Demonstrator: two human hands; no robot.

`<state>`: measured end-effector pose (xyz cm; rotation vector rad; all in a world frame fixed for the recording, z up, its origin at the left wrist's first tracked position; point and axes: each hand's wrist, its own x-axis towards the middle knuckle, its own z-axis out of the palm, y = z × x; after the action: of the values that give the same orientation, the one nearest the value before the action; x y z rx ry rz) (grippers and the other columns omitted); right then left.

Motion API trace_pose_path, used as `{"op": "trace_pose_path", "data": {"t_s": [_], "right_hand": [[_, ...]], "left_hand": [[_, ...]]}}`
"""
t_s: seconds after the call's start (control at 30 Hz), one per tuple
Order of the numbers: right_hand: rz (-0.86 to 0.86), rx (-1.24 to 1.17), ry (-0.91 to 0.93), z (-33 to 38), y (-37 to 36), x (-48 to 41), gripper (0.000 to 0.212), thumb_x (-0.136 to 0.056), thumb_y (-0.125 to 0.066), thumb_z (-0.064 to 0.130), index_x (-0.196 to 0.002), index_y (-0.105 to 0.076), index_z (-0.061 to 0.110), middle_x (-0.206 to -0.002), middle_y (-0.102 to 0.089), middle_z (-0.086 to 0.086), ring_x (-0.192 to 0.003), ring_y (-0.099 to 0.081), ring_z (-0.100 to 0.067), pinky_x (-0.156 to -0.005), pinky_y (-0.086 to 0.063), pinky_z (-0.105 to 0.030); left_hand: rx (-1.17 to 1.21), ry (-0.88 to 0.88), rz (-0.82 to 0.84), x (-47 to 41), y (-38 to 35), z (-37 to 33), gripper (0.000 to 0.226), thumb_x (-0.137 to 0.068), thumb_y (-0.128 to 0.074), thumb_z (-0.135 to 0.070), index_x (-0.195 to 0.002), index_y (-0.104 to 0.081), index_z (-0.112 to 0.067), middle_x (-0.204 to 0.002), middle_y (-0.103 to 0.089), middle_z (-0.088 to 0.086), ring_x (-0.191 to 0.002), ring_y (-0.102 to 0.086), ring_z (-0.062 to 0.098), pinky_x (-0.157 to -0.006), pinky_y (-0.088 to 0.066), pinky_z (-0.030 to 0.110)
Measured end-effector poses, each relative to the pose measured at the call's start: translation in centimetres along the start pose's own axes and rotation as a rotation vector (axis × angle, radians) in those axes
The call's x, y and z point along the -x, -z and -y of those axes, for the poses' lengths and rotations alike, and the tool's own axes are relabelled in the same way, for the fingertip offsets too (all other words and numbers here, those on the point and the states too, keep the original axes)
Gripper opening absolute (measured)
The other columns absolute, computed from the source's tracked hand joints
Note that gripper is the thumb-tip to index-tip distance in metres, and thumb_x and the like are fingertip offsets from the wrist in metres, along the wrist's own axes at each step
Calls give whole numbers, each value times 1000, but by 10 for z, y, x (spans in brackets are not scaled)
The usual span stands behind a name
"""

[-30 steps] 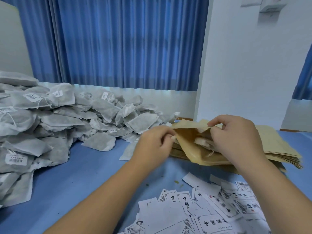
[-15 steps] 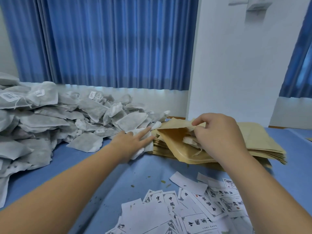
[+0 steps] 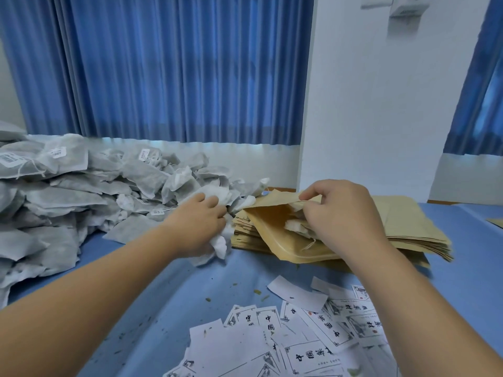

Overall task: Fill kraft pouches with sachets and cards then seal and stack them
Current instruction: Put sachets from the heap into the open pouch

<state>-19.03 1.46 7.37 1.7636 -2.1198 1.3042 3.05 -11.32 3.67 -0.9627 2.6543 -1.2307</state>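
- Far left: sachet pile [image 3: 81, 191], grey-white mesh bags with strings and small barcode labels, heaped on the blue table [image 3: 136, 281]. It slopes down to the right, and its low end lies just beside the stack of pouches.
- Left of centre: left hand [image 3: 198, 224] at the pile's right end, fingers curled round a bunch of sachets [image 3: 220, 244]. The hand covers most of the bunch, so the count cannot be read.
- Centre: open pouch [image 3: 272, 235] lies on top of the pouch stack [image 3: 408, 227], mouth facing left, near corner overhanging the stack's edge.
- Sachets in the pouch [image 3: 295, 227] show at the mouth, with a string trailing on the lower wall.
- Right of centre: right hand [image 3: 340, 213], thumb and forefinger pinching the pouch's upper lip and holding it raised. The hand hides the right part of the mouth.
- Right: the stack is flat and fanned at its near edge. The right forearm crosses its near side.
- Near centre to right: printed cards [image 3: 299, 336] scattered loose and overlapping, some blank side up, partly under the right forearm. Small leaf crumbs dot the table around them.
- Far: blue curtain [image 3: 177, 69], with a white wall [image 3: 381, 104] to its right.
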Motion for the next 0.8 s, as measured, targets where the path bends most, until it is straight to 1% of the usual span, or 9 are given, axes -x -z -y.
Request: {"op": "trace_pose_path", "data": {"t_s": [0.07,0.17,0.23,0.37,0.5,0.6,0.67,0.73,0.8], "right_hand": [[1,-3,0,1,0,1,23,-73,-53,17,-79,-67,34,-63,-52,9,-62,-52,-13,-50,-33,-24],[6,-1,-6,3,-1,2,22,-73,-53,18,-79,-67,34,-61,-51,11,-60,-51,-11,-49,-31,-23],[14,-1,-12,5,-3,4,23,-72,-53,19,-79,-68,35,-61,-51,12,-60,-51,-10,-49,-32,-23],[25,5,0,8,-7,6,22,-75,-55,19,-79,-67,36,-58,-52,12,-58,-53,-7,-47,-31,-22],[39,5,1,8,-7,8,22,-76,-55,19,-81,-68,36,-58,-51,12,-56,-50,-8,-47,-30,-22],[34,-1,-4,7,-3,6,22,-75,-55,19,-79,-67,37,-61,-52,12,-56,-51,-8,-47,-31,-22],[27,-6,-18,6,-1,4,21,-73,-55,19,-76,-66,36,-61,-52,10,-57,-52,-9,-48,-31,-23],[19,-12,-23,5,0,2,21,-71,-54,18,-73,-66,35,-59,-52,8,-59,-53,-11,-49,-32,-24],[11,-18,-20,5,0,2,22,-71,-53,17,-72,-66,35,-59,-52,7,-60,-53,-12,-49,-32,-24]], "left_hand": [[77,12,-127,12,0,-3,31,-79,-54,-39,-100,-59,-18,-103,-56,-2,-95,-50,24,-81,-37,34],[311,25,-23,29,-7,-19,35,-85,-49,-43,-114,-49,-22,-112,-52,-4,-100,-53,21,-81,-37,33],[572,102,61,36,-15,-28,42,-88,-51,-41,-125,-41,-25,-123,-45,-6,-106,-52,19,-80,-38,29],[1067,325,37,42,-22,-33,59,-84,-61,-24,-137,-36,-27,-123,-38,-7,-107,-48,14,-87,-36,22],[1016,370,29,44,-14,-34,54,-80,-57,-20,-131,-39,-27,-106,-46,-11,-92,-46,12,-71,-35,23],[1045,413,-184,51,6,-33,41,-78,-62,-32,-111,-41,-42,-87,-51,-22,-80,-51,7,-61,-36,19],[1071,385,-415,55,25,-30,41,-75,-70,-32,-108,-46,-40,-95,-52,-23,-84,-54,4,-65,-44,19],[1000,316,-603,54,46,-30,47,-71,-75,-19,-114,-55,-23,-111,-47,-13,-95,-52,5,-74,-48,25],[891,276,-673,51,68,-36,50,-70,-70,-23,-118,-57,-18,-114,-47,-3,-95,-51,8,-70,-44,20]]}}
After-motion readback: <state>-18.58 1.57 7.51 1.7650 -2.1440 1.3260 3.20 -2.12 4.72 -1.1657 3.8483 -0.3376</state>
